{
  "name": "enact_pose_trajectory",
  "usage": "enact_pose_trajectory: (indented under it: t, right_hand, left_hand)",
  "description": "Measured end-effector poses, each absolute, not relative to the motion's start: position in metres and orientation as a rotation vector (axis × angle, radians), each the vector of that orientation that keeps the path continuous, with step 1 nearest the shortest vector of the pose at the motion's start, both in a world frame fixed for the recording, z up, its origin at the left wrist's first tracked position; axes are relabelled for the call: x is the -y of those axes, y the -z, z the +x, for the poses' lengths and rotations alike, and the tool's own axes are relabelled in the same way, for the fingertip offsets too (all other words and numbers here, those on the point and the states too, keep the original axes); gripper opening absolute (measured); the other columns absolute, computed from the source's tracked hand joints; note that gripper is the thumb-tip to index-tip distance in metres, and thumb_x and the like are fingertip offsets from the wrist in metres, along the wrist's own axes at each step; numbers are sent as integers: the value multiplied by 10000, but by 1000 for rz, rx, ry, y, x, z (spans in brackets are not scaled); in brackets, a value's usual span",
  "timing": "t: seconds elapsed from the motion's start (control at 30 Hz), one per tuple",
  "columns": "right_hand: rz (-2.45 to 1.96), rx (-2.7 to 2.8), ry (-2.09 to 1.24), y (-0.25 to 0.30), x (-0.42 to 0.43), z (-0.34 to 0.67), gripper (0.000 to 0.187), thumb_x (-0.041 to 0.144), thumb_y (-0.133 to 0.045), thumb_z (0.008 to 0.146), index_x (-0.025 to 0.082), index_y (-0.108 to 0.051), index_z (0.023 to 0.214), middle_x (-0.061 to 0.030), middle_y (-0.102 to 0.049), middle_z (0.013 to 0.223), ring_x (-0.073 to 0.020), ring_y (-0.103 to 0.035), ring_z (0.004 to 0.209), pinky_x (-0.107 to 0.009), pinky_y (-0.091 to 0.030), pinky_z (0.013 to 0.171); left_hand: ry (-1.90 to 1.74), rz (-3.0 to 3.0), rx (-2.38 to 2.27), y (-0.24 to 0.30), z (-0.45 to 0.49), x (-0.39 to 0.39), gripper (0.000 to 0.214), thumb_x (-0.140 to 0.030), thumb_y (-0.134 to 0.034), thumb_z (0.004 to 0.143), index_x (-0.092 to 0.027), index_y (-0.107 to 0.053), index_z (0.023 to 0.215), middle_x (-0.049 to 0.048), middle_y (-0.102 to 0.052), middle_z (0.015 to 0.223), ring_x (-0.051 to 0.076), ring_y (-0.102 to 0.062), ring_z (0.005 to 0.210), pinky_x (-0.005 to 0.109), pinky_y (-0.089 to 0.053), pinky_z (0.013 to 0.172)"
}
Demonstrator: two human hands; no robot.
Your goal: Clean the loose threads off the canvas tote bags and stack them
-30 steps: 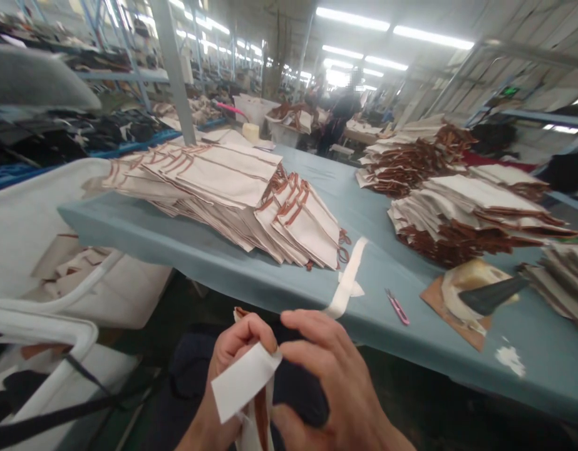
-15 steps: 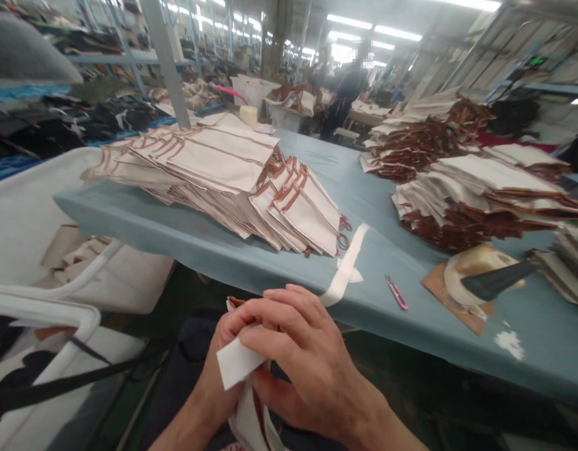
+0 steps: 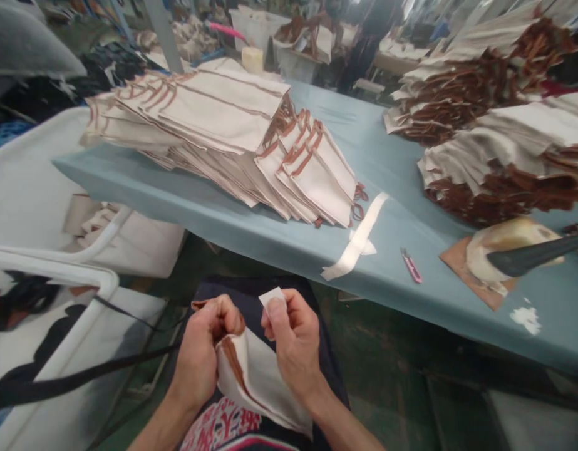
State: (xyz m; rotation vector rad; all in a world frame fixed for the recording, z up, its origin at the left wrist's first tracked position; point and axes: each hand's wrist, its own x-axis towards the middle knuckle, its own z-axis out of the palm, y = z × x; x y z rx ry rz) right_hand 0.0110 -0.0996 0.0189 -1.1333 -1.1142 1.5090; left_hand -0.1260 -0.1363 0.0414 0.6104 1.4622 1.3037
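My left hand (image 3: 201, 347) is closed on the upper edge of a cream fabric piece with brown edging (image 3: 263, 366), which hangs folded over my lap. A small white square piece (image 3: 270, 297) is pinched between the thumb and fingers of my right hand (image 3: 295, 344), just right of the fabric's top edge. Whether the square is paper or cloth I cannot tell. Beyond my hands, a white strip (image 3: 357, 241) lies at the table's near edge. Pink-handled thread snips (image 3: 412, 268) rest to its right.
The blue-covered table (image 3: 176, 203) bears a fanned stack of cream pieces (image 3: 223, 103) and brown-edged stacks (image 3: 495, 150) at right. A pale container with a dark handle (image 3: 493, 247) sits on a brown board. White bins (image 3: 152, 250) stand left. A person (image 3: 371, 37) is in the background.
My hands, which were pressed together around the fabric, have come apart and lower. The white square has moved right, away from the fabric, in my right hand. My view has tilted down.
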Motion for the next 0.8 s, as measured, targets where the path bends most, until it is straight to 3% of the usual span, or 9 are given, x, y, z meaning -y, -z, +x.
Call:
enact_pose_trajectory:
  t: [0.13, 0.27, 0.37, 0.5, 0.67, 0.8]
  right_hand:
    - [-1299, 975, -1830, 33, 128, -1, 589, 786, -709, 942, 244, -548, 777, 80, -469, 614, -96, -357, 528, -246, -308, 521]
    - [-1279, 985, -2051, 54, 143, -8, 594, 794, -744, 874, 251, -536, 754, 94, -412, 565, -94, -297, 506, -244, -235, 479]
    - [-1290, 1005, -2119, 57, 145, -9, 578, 779, -739, 869, 253, -520, 770, 99, -406, 576, -87, -267, 510, -233, -206, 471]
    - [-1328, 1037, -2118, 59, 141, -6, 591, 823, -678, 881, 261, -521, 789, 101, -404, 588, -87, -235, 480, -242, -202, 447]
    - [-1331, 1178, -1877, 26, 113, 20, 609, 785, -736, 896, 236, -539, 719, 62, -464, 633, -108, -366, 592, -241, -316, 553]
    - [-1275, 1524, -1550, -44, 92, 57, 426, 586, -694, 1043, 219, -655, 830, 68, -472, 618, -118, -391, 572, -258, -313, 539]
  left_hand:
    - [-1182, 676, -1511, -15, -147, 172, 581, -691, -535, 1038, -250, -491, 663, -25, -481, 649, 174, -426, 609, 275, -418, 566]
    - [-1093, 817, -1494, 0, -169, 211, 647, -786, -671, 976, -223, -572, 674, -2, -564, 701, 187, -493, 675, 279, -457, 648]
    - [-980, 1034, -1504, 3, -179, 239, 506, -683, -745, 981, -222, -672, 784, 12, -663, 800, 209, -588, 757, 264, -522, 735]
    - [-772, 1270, -1647, 1, -184, 259, 351, -539, -657, 1081, -243, -799, 958, 58, -812, 1022, 246, -714, 951, 264, -586, 930]
    - [-760, 1235, -1733, -14, -181, 228, 420, -545, -606, 1093, -238, -808, 890, 36, -838, 885, 244, -767, 852, 254, -606, 802]
    - [-936, 1281, -1732, -42, -167, 172, 403, -536, -657, 1030, -224, -837, 850, 34, -839, 820, 229, -742, 740, 249, -574, 684]
